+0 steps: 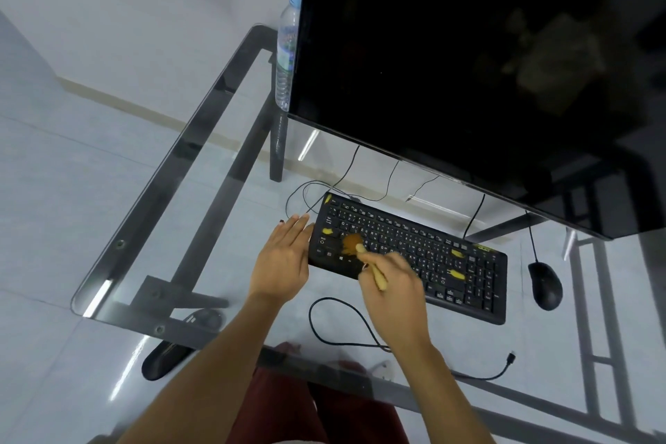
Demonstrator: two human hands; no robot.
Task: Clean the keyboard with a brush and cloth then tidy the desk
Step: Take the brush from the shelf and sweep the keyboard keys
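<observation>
Loose black cable (346, 326), one, nearest, on glass desk (151, 213). Right hand (394, 294), one, fingers clamped on brush (364, 259); brown bristles on the left keys. Left hand (284, 259), one, flat, fingers apart, touching keyboard (414, 256) at its 9 o'clock end. Keyboard, one, black; four yellow scraps visible. Mouse (545, 285), one, at 3 o'clock. Monitor (468, 65), one, at 12. Water bottle (288, 47), one, at 11, upright.
</observation>
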